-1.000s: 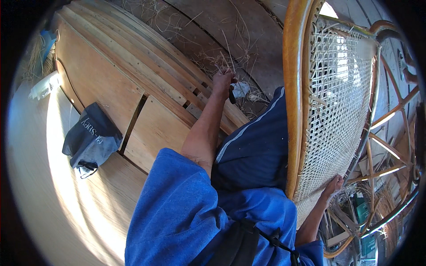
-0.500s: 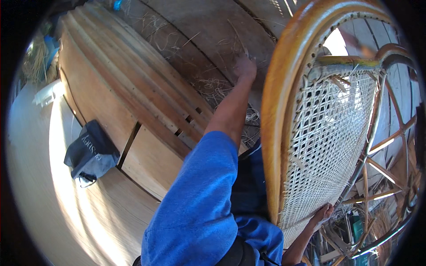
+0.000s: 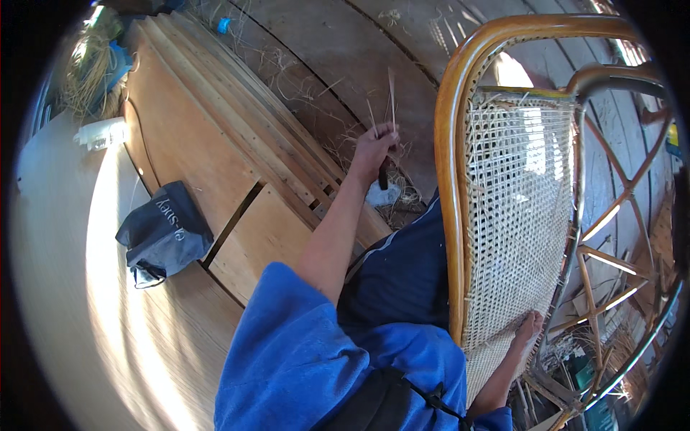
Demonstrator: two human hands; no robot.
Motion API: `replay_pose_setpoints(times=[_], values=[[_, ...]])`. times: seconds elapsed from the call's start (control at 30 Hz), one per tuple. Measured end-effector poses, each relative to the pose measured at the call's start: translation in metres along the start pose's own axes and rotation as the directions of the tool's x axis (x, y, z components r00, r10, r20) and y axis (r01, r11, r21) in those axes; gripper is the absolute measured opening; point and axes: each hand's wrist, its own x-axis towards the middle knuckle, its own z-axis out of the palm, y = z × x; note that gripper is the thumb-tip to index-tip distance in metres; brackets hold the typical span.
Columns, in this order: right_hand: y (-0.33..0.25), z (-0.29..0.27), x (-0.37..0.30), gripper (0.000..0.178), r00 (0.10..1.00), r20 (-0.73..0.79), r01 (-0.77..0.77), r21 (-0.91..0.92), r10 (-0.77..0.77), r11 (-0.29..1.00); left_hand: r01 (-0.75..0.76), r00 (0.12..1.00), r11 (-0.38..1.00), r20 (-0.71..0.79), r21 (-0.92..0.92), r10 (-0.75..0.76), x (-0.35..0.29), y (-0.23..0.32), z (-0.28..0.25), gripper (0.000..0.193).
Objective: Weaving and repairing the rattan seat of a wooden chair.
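Note:
My left hand (image 3: 374,149) is out over the floor, its fingers closed on thin pale cane strips (image 3: 392,100) that point up and away. A narrow dark piece (image 3: 383,175) shows just below this hand; its kind cannot be made out. To my right stands a rattan chair with a glossy brown bent frame (image 3: 447,172) and a woven cane panel (image 3: 514,215). Low on that panel, by its right edge, my right hand (image 3: 530,327) has its fingers bent against the chair; the weave and rail partly hide its grip.
Stacked wooden boards (image 3: 208,136) lie at the left, with a dark cloth bag (image 3: 167,228) on pale board. A clear plastic bottle (image 3: 100,134) rests farther back. Cane scraps (image 3: 406,194) litter the plank floor. Crossed rattan bars (image 3: 629,188) stand at far right.
My left hand has come back toward me and now shows the cane strips clearly. The view has shifted, and the chair looks more upright. My right hand stays on the panel.

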Motion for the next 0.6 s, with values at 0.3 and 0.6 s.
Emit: replay_pose_setpoints(times=[0.3, 0.6], values=[[-0.248, 0.026, -0.111, 0.023, 0.926, 0.334, 0.132, 0.146, -0.175, 0.98, 0.006, 0.903, 0.925, 0.396, 0.379, -0.168, -0.181, 0.11, 0.023, 0.016], [-0.219, 0.026, -0.137, 0.017, 0.7, 0.605, 0.223, 0.321, -0.38, 0.921, -0.18, 0.961, -0.2, 0.216, 0.963, 0.175, -0.22, 0.111, -0.025, 0.036]])
